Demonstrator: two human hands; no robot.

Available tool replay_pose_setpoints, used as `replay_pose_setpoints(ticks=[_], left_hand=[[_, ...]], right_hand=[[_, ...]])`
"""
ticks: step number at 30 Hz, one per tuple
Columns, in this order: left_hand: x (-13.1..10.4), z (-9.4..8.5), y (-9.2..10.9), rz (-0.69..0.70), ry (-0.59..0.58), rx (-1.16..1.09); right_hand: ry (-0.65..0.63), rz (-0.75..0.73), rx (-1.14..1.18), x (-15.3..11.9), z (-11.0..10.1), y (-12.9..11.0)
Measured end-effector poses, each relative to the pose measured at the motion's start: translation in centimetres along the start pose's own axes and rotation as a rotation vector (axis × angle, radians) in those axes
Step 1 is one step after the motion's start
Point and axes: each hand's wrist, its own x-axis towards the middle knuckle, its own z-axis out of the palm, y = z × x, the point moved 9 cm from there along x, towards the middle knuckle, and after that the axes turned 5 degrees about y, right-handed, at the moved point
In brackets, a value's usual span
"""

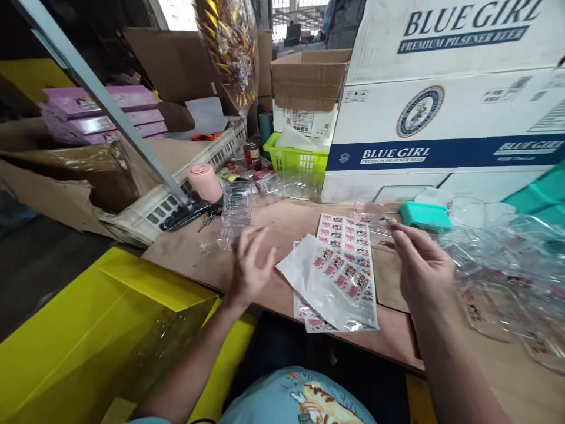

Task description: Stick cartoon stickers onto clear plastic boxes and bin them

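My left hand [252, 265] is raised over the front edge of the wooden table, fingers apart, holding nothing. Between my thumb and fingers, my right hand [421, 256] pinches a thin clear plastic piece [377, 221] by its right side, above the table. Sheets of small pink and black stickers [344, 229] lie between the hands, with a partly curled white backing sheet [304, 268] on top. A stack of clear plastic pieces [237, 212] stands beyond my left hand.
Many clear plastic covers [507, 277] are heaped on the right, near a teal box [426, 217]. White cartons [397, 112] stand behind the table. A pink roll [205, 183] and green basket [298, 160] are further back. A yellow box [88, 330] sits at lower left.
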Motion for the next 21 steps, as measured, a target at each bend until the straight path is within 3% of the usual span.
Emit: replay_pose_setpoints(ticks=[2, 4, 7, 9, 11, 13, 15, 18, 21], left_hand=[[-0.3, -4.0, -3.7, -0.116, 0.088, 0.118], [-1.1, -4.7, -8.2, -0.379, 0.03, 0.002], [-3.1, -1.1, -12.9, -0.81, -0.106, -0.359], [-3.7, 1.1, -14.7, -1.049, -0.03, -0.631], [-3.4, 1.9, -15.8, -1.18, 0.117, -0.847], [-2.9, 1.3, -16.0, -1.197, 0.201, -0.937], [-3.0, 0.6, -15.3, -1.191, 0.195, -0.983], [-3.9, 0.9, -11.8, -1.161, 0.048, -1.12], [-4.8, 2.9, -6.8, -1.094, -0.16, -1.218]], right_hand=[[-0.068, 0.064, 0.028, -1.0, 0.6, 0.1], [-0.197, 0.099, 0.029, -3.0, 2.8, 0.1], [-0.443, 0.11, 0.004, -7.2, 7.8, 0.1], [-0.6, 0.132, 0.023, -9.9, 10.6, 0.0], [-0.711, 0.198, 0.072, -11.6, 12.0, 0.0], [-0.755, 0.311, 0.135, -12.3, 12.0, 0.2], [-0.755, 0.431, 0.219, -12.3, 11.2, 0.4], [-0.786, 0.586, 0.375, -13.1, 10.4, 0.2], [-0.893, 0.71, 0.529, -15.4, 10.8, -0.5]])
